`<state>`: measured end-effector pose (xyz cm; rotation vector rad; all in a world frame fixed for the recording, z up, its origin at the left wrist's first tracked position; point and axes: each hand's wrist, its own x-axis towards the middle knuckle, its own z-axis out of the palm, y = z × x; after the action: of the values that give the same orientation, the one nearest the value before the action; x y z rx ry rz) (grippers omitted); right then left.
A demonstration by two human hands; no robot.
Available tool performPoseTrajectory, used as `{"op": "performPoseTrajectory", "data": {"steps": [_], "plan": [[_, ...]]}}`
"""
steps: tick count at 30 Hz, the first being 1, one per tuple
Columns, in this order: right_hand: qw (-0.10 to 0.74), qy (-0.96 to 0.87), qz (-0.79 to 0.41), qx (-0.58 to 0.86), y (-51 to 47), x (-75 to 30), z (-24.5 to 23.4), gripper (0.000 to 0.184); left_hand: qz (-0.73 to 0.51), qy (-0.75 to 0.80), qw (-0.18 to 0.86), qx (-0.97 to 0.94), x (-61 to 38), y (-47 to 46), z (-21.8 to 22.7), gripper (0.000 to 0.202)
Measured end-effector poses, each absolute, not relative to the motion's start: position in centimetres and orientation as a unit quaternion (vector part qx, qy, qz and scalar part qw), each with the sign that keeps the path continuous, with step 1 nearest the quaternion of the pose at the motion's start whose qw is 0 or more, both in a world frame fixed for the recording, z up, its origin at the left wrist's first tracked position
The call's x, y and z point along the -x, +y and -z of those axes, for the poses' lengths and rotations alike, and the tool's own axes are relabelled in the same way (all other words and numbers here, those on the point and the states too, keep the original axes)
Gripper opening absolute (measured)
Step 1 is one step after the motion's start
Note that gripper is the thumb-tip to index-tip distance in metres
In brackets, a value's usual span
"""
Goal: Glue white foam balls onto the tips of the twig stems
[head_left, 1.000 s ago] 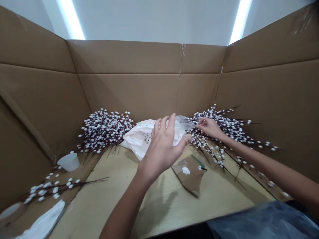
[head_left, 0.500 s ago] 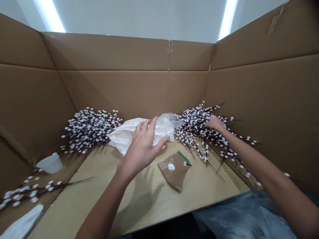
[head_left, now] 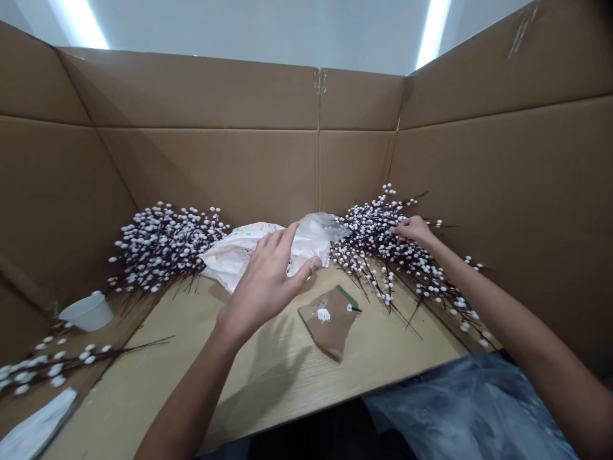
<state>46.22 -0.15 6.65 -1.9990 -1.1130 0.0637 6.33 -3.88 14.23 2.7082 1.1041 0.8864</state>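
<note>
My right hand point(head_left: 412, 231) reaches into the right-hand pile of dark twigs with white berries point(head_left: 371, 223). Its fingers are pinched together among the stems; what they grip is too small to make out. My left hand point(head_left: 271, 271) hovers over the table, fingers stretched and thumb apart, with nothing in it. Behind it lies a crumpled white plastic bag point(head_left: 223, 255), partly hidden by the hand. In front of the right pile is a brown cardboard scrap point(head_left: 330, 332) bearing a white dab point(head_left: 324, 315) and a small dark stick with a white tip point(head_left: 353, 308).
Another heap of white-berried twigs point(head_left: 165, 246) sits at the back left. Nearer on the left are a white plastic cup point(head_left: 89, 313), a loose berry branch point(head_left: 57, 365) and a white cloth-like piece point(head_left: 41, 425). Tall cardboard walls point(head_left: 205, 96) surround the table. Clear plastic point(head_left: 460, 406) hangs at the front right.
My right hand has shifted slightly within the twig pile, its pinched fingers now showing more plainly. My left hand stays open in nearly the same place. The whole view has moved a little.
</note>
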Motion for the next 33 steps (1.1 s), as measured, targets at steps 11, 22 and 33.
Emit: {"op": "performPoseTrajectory", "data": {"steps": [11, 22, 33], "plan": [[0.556, -0.55, -0.331, 0.527, -2.5, -34.3, -7.7, 0.035, -0.182, 0.263, 0.355, -0.878, -10.5, -0.1, -10.0, 0.04], [0.533, -0.568, -0.507, 0.369, -1.0, -26.2, -3.7, 0.035, -0.223, 0.187, 0.615, -0.733, -8.3, 0.7, -2.9, 0.032], [0.46, -0.575, -0.534, 0.416, 0.5, -26.5, -0.1, 0.044, -0.347, 0.269, 0.612, -0.658, -6.2, 1.1, 2.4, 0.038]]}}
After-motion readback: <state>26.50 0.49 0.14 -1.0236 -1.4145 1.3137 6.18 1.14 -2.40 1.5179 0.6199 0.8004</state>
